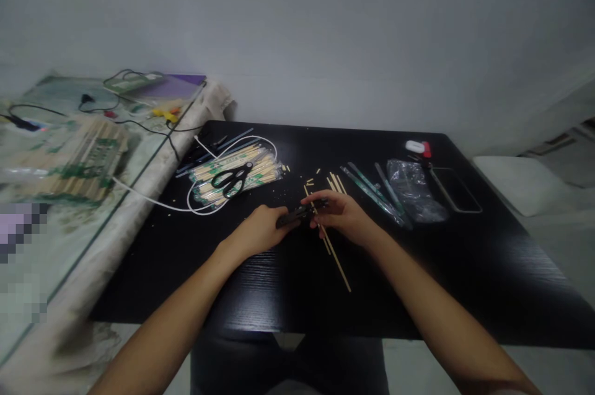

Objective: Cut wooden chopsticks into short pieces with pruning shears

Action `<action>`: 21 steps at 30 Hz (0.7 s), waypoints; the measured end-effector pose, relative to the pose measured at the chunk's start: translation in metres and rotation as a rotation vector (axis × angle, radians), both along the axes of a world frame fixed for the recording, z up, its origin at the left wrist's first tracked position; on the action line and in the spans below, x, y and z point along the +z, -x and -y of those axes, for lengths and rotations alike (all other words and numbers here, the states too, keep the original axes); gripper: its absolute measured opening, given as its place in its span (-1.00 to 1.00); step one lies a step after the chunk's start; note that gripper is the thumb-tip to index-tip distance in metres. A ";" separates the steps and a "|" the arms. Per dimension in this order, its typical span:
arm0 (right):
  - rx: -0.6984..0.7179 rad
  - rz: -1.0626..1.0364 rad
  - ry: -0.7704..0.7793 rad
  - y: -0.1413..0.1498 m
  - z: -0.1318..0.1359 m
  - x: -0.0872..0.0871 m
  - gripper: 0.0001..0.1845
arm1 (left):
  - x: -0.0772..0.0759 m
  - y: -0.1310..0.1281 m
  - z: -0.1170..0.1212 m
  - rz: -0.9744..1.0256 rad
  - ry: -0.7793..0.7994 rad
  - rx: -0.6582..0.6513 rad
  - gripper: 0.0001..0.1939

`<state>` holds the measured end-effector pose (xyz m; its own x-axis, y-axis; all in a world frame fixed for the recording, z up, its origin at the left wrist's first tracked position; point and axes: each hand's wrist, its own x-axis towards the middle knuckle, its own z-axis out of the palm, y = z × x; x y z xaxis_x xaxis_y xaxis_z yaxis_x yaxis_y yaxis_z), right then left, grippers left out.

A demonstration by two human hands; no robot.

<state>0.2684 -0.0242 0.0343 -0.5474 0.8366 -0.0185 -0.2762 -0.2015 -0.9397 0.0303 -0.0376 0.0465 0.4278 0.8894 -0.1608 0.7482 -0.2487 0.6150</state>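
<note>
My left hand [264, 226] is closed around a dark hand tool [292, 217], whose exact kind I cannot make out. The tool's far end reaches my right hand [346, 214]. Between the fingers of that hand is a thin wooden stick [341, 271], slanting down toward the table's front edge. A shorter stick [327, 244] lies alongside it; whether it is gripped too, I cannot tell. Just beyond my fingers are several cut wooden sticks [337, 183] and small pale offcuts [310, 182].
Black-handled scissors [231, 179] rest on packs of wrapped chopsticks [260, 172], with a white cable [201, 213] looped around. Clear wrappers [409, 187], a phone [455, 190] and a white case [414, 146] lie right on the black table [260, 296]. A cluttered side table [88, 230] adjoins left.
</note>
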 end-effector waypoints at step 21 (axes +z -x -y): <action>-0.114 0.040 -0.010 -0.009 -0.004 0.002 -0.38 | -0.009 0.004 -0.011 -0.202 -0.154 0.123 -0.52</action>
